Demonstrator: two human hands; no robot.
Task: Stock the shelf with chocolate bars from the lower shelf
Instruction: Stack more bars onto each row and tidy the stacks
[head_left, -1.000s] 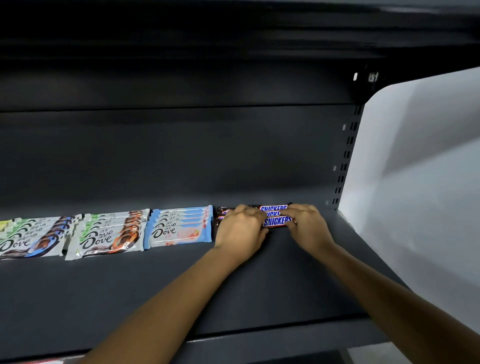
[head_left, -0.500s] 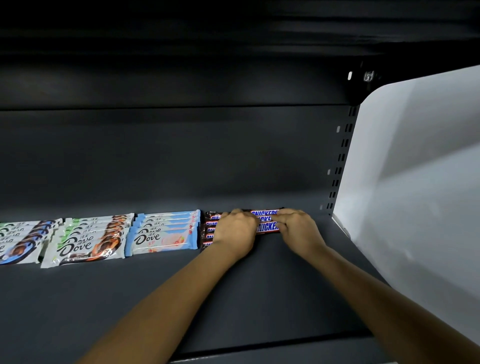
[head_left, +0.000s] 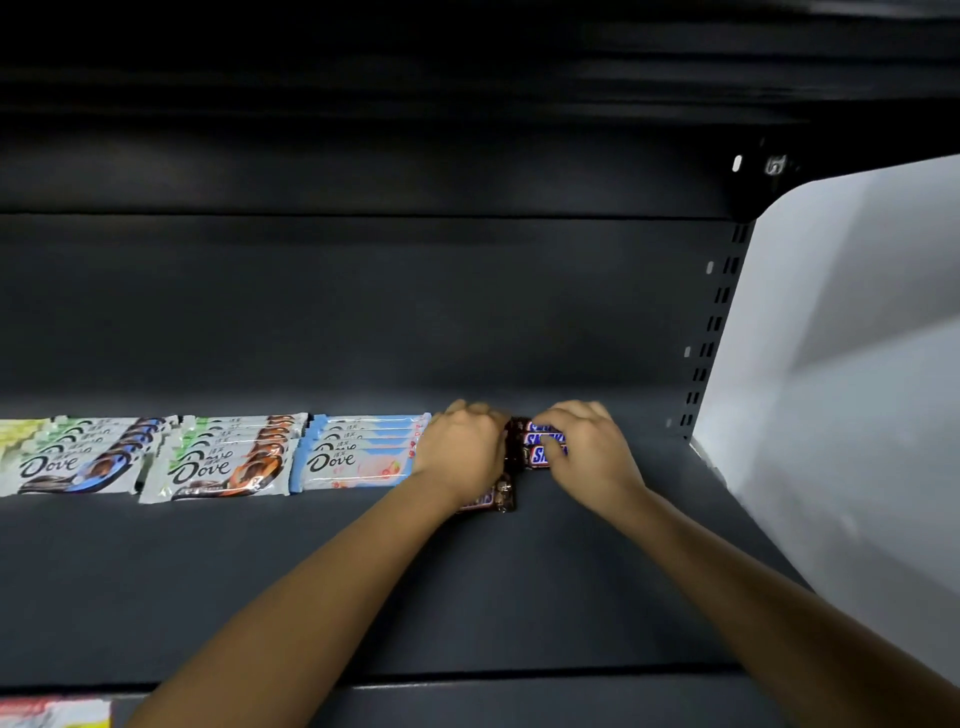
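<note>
Brown glossy-wrapped Snickers bars (head_left: 540, 441) toward right end of dark grey metal shelf (head_left: 363, 571), just beside pale-blue Dove stack (head_left: 353, 457). Left hand (head_left: 462, 447) and right hand (head_left: 582, 447) both curl fingers over the pile. Stray front bar (head_left: 496, 496) juts toward front edge. Best, probably: square it in without nudging Dove stack.

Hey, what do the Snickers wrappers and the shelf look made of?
Snickers wrappers: probably thin plastic film, glossy, with crimped ends and light glints. Shelf: likely painted metal, matte dark grey, flat, with a slotted upright at its right.

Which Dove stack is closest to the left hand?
The pale blue stack, rightmost of them, beside the left hand; the orange-marked stack lies farther left.
</note>
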